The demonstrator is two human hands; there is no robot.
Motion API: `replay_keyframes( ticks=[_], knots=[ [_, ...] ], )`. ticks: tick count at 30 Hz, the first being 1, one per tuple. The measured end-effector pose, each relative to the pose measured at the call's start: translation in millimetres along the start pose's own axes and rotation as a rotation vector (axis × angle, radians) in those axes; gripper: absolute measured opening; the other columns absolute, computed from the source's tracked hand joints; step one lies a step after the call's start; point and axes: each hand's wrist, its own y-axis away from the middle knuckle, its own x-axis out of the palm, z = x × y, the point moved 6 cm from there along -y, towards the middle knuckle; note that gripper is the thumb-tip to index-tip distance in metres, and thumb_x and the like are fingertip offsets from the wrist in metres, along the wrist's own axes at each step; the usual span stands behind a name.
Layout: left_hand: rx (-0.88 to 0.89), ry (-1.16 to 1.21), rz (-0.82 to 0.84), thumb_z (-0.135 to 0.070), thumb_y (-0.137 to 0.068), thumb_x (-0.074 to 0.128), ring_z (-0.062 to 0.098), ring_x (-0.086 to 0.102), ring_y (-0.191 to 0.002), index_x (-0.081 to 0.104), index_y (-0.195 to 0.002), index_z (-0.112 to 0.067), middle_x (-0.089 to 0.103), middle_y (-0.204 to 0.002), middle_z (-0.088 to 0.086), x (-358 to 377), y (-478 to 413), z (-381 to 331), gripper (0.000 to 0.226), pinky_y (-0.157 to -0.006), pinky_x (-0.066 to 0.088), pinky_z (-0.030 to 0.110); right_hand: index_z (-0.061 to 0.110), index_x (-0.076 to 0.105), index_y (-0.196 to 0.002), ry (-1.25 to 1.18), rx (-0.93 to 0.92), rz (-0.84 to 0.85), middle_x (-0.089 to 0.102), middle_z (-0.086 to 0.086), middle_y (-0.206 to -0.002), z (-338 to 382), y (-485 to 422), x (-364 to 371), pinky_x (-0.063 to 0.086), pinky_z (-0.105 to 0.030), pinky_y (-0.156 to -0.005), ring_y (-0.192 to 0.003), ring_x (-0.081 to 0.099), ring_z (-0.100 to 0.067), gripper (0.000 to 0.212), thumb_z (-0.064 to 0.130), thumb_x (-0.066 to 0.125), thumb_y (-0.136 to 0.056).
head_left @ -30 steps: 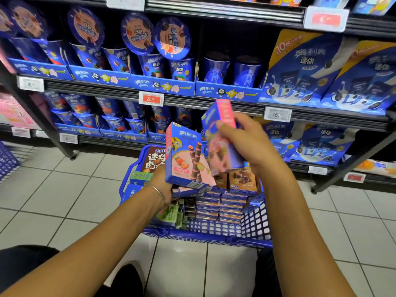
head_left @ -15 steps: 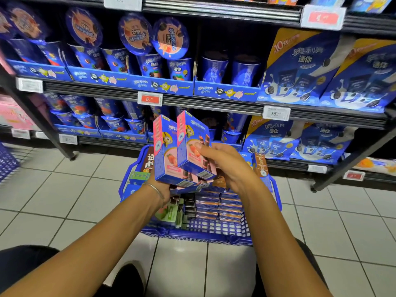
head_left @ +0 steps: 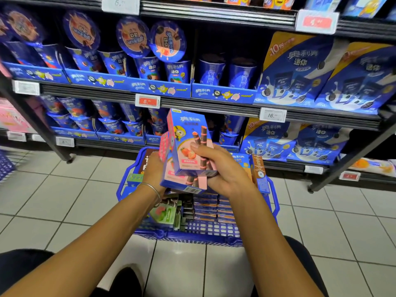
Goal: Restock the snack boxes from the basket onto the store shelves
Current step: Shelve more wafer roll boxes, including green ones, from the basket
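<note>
At the far left, pink packages (head_left: 10,120) sit low, and blue snack cups (head_left: 111,64) fill two levels of the store shelves (head_left: 214,109), with a red price tag (head_left: 147,101) on the rail. Left of centre, the left hand (head_left: 153,167), a thin bracelet (head_left: 152,188) on its wrist, grips the lower snack box (head_left: 184,182) from its left side, fingers wrapped behind it. Touching and overlapping that box, the upper snack box (head_left: 188,142) stands nearly upright, tilted slightly; the right hand (head_left: 225,171) holds it with the thumb across the front and curled fingers (head_left: 211,154) at its right edge. Both boxes are held above the blue basket (head_left: 214,235) on the tiled floor (head_left: 64,200), which holds stacked boxes. To the right, large blue cookie bags (head_left: 300,71) stand on the shelves.
</note>
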Motion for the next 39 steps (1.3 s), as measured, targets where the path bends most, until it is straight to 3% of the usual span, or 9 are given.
replay_keyframes(
  ticks=[3, 6, 12, 16, 20, 26, 29, 34, 39],
  knots=[
    [0.112, -0.111, 0.034, -0.038, -0.109, 0.054, 0.004, 0.064, -0.056, 0.065, -0.076, -0.011, 0.069, -0.061, -0.008, 3, -2, -9, 0.044, -0.059, 0.053, 0.015, -0.003, 0.058, -0.125, 0.052, -0.076, -0.024, 0.07, -0.02, -0.106, 17, 1, -12, 0.06, -0.057, -0.078, -0.087, 0.074, -0.032, 0.042, 0.001, 0.072, -0.086],
    [0.122, -0.128, 0.061, -0.055, -0.104, 0.053, 0.0, 0.064, -0.043, 0.074, -0.081, -0.017, 0.07, -0.054, -0.012, 5, 12, -23, 0.049, -0.038, 0.043, 0.012, -0.007, 0.057, -0.124, 0.183, -0.139, -0.074, 0.068, -0.02, -0.105, 30, 2, -21, 0.053, -0.062, -0.093, -0.094, 0.07, -0.034, 0.043, 0.0, 0.073, -0.085],
    [-0.028, -0.026, 0.149, -0.086, -0.088, 0.043, 0.025, 0.081, -0.082, 0.082, -0.098, -0.021, 0.083, -0.092, 0.005, 6, 13, -18, 0.077, -0.077, 0.064, 0.043, -0.001, 0.06, -0.125, 0.203, -0.088, -0.044, 0.072, -0.022, -0.11, 20, 0, -13, 0.057, -0.055, -0.091, -0.097, 0.071, -0.032, 0.039, 0.008, 0.072, -0.089],
    [-0.013, -0.018, 0.208, -0.1, -0.065, 0.038, 0.025, 0.08, -0.097, 0.083, -0.104, -0.035, 0.083, -0.103, 0.001, 8, 11, -19, 0.088, -0.09, 0.062, 0.048, 0.007, 0.055, -0.134, 0.197, -0.027, -0.02, 0.061, -0.019, -0.113, 11, -8, -8, 0.038, -0.069, -0.105, -0.102, 0.053, -0.037, 0.046, 0.017, 0.07, -0.091],
    [0.041, 0.068, 0.221, -0.095, -0.074, 0.037, 0.032, 0.076, -0.111, 0.075, -0.126, -0.027, 0.079, -0.119, 0.007, 12, 3, -25, 0.094, -0.104, 0.055, 0.056, 0.009, 0.054, -0.136, 0.122, 0.036, 0.037, 0.067, -0.015, -0.116, 3, -20, 0, 0.049, -0.057, -0.098, -0.101, 0.066, -0.035, 0.042, 0.016, 0.064, -0.096],
    [0.183, 0.046, 0.18, -0.083, -0.077, 0.051, 0.017, 0.079, -0.097, 0.067, -0.13, -0.014, 0.081, -0.111, 0.001, 12, -22, -53, 0.089, -0.076, 0.062, 0.032, 0.018, 0.057, -0.132, 0.013, 0.01, -0.026, 0.064, -0.011, -0.127, 9, -41, 15, 0.045, -0.055, -0.108, -0.109, 0.064, -0.031, 0.036, 0.014, 0.061, -0.097],
    [0.099, 0.061, 0.212, -0.069, -0.095, 0.056, 0.019, 0.078, -0.1, 0.061, -0.138, -0.012, 0.076, -0.123, 0.01, 7, -12, -69, 0.072, -0.081, 0.061, 0.038, 0.015, 0.058, -0.127, 0.028, 0.051, -0.117, 0.061, -0.016, -0.138, 24, -38, 33, 0.044, -0.059, -0.108, -0.113, 0.062, -0.033, 0.031, 0.014, 0.064, -0.096],
    [-0.057, 0.186, 0.227, -0.075, -0.081, 0.062, 0.036, 0.07, -0.121, 0.054, -0.147, -0.014, 0.07, -0.134, 0.016, -21, 40, -138, 0.09, -0.103, 0.054, 0.056, 0.018, 0.066, -0.108, 0.091, 0.128, -0.202, 0.071, -0.015, -0.102, 78, 2, 93, 0.055, -0.053, -0.087, -0.095, 0.069, -0.033, 0.019, 0.017, 0.071, -0.091],
    [-0.092, 0.233, 0.13, -0.066, -0.077, 0.073, 0.021, 0.079, -0.1, 0.061, -0.116, -0.034, 0.08, -0.114, 0.001, -70, 101, -270, 0.052, -0.078, 0.063, 0.035, 0.015, 0.067, -0.112, 0.162, 0.164, -0.21, 0.071, -0.021, -0.108, 179, 59, 196, 0.046, -0.062, -0.101, -0.104, 0.068, -0.039, 0.027, 0.02, 0.075, -0.087]
  ],
)
